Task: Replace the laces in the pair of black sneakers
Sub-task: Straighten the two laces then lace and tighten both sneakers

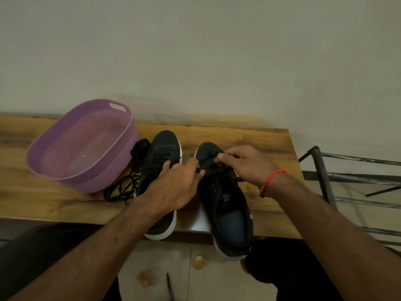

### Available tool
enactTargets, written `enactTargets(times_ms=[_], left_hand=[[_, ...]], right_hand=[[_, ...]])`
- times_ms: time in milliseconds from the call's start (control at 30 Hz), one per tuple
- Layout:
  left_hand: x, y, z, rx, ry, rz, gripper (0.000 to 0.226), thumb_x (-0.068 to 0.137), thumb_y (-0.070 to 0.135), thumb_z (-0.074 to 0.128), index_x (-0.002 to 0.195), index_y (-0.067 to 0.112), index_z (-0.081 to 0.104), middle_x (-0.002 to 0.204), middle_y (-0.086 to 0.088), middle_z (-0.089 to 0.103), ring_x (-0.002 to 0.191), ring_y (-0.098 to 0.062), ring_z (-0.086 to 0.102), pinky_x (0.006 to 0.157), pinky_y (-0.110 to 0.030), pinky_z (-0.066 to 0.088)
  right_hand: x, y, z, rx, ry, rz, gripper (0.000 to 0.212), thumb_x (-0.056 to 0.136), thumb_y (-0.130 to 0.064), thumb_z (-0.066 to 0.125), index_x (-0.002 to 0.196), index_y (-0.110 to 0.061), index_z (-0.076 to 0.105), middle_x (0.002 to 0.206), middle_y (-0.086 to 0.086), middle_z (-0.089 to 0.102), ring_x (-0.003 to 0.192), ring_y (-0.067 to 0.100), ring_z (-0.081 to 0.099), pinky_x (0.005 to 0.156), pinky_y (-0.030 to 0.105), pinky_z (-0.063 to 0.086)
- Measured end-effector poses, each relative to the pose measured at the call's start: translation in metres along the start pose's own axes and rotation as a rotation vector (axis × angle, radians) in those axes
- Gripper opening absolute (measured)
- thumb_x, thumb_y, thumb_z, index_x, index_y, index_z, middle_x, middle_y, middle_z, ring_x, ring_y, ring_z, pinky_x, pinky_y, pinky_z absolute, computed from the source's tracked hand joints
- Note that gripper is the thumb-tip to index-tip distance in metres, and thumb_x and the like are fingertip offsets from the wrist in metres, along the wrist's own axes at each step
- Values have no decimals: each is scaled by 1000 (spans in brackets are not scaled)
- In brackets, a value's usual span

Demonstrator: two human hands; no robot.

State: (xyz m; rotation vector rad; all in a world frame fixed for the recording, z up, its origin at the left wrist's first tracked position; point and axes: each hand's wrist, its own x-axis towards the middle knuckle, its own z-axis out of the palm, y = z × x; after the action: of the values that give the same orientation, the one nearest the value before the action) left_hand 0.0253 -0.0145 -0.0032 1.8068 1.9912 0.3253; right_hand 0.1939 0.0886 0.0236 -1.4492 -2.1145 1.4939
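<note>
Two hands, our left (173, 187) and right (245, 164), pinch the lace (208, 162) over the right sneaker (225, 205) on the counter (54, 198); the left sneaker (160, 148) stands beside it.

Both arms reach forward, left hand (173, 187) and right hand (247, 165) fingers pinching.

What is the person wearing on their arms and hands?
Both forearms are bare, with no sleeves showing, and neither hand wears a glove. The right hand has a thin red thread bracelet around its wrist, with small dark beads hanging at the lower end. The left hand and its wrist wear nothing.
</note>
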Motion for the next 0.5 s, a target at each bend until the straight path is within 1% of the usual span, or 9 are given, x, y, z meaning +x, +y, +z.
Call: enactTargets(times_ms=[67,133,200,267,300,333,400,433,500], left_hand=[[-4,-8,0,-75,90,9,23,107,43,37,104,25,50,78,6,61,70,-13,59,75,-34,51],[-5,-11,0,-154,188,20,25,107,41,40,103,23,56,79,6,61,69,-8,59,62,-28,48],[-3,-12,1,-223,324,41,29,107,41,40,108,23,63,94,7,60,84,-4,57,74,-24,49],[0,-11,-2,-281,451,18,38,107,42,38,125,23,65,106,6,56,96,-2,54,84,-13,45],[2,-9,-4,-321,503,-1,39,107,41,38,130,23,64,103,7,56,93,-1,54,83,-10,44],[4,-7,-6,-390,544,-15,38,108,40,39,132,24,64,93,11,57,86,-2,57,79,-10,46],[9,-1,-11,-625,570,-42,33,108,35,43,130,23,64,74,12,57,65,-8,60,66,-28,57],[11,2,-13,-750,563,-56,30,108,31,45,128,21,64,72,8,59,59,-12,59,58,-36,57],[15,7,-15,-936,538,-66,25,108,21,48,127,19,64,86,3,68,58,-16,57,52,-35,52]], right_hand=[[-3,-6,1,125,12,13,26,100,-38,55,99,-23,76,102,-4,73,92,12,66,81,41,56],[-5,-11,-4,224,67,19,26,100,-42,55,104,-28,76,109,-9,70,98,9,63,79,38,57],[-5,-14,-14,336,169,14,27,99,-45,54,105,-32,76,113,-8,68,96,14,62,77,36,57],[-3,-14,-27,495,291,34,28,99,-44,53,103,-30,77,109,-4,65,80,16,59,68,34,57],[-2,-13,-34,599,345,57,29,100,-42,52,102,-26,77,102,-1,63,69,16,56,61,33,56],[-2,-12,-42,707,385,81,31,100,-41,51,102,-21,75,94,2,60,61,16,53,57,31,55],[-1,-10,-58,891,427,110,32,102,-39,49,103,-17,71,83,3,64,56,19,57,56,31,55],[0,-7,-65,932,438,109,30,103,-39,48,105,-17,69,84,2,70,61,23,62,58,33,57],[2,-2,-78,856,468,103,26,101,-38,49,108,-20,67,92,0,77,73,28,70,68,41,60]])
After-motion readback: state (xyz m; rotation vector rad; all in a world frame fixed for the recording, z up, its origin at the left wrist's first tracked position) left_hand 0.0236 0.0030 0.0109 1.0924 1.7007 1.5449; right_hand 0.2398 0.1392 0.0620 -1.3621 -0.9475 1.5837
